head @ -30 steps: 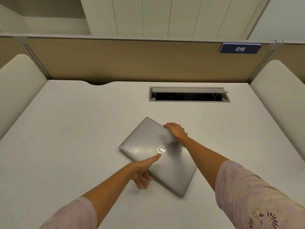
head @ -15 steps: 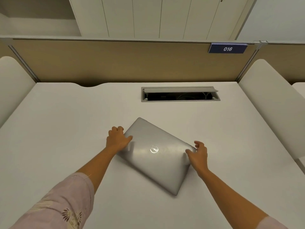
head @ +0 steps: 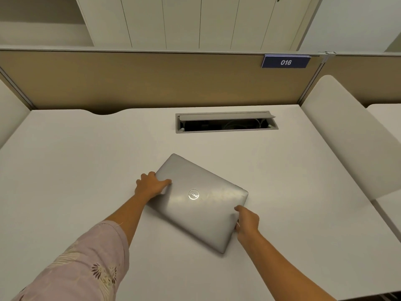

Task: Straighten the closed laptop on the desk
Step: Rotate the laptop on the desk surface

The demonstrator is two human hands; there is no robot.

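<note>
A closed silver laptop (head: 201, 211) with a round logo lies flat on the white desk (head: 65, 170), skewed so its corners point toward the far left and near right. My left hand (head: 150, 185) grips its left edge, thumb resting on the lid. My right hand (head: 247, 222) holds the right edge near the near corner, fingers curled around the side.
An open cable slot (head: 226, 122) with a raised grey flap sits in the desk behind the laptop. A tan partition (head: 152, 79) with a blue sign reading 016 (head: 286, 61) bounds the back. White side dividers (head: 347, 131) flank the desk.
Both hands have shifted along the laptop's edges: the left slid to the left edge, the right moved nearer along the right side. The laptop stays skewed, turned only slightly.
</note>
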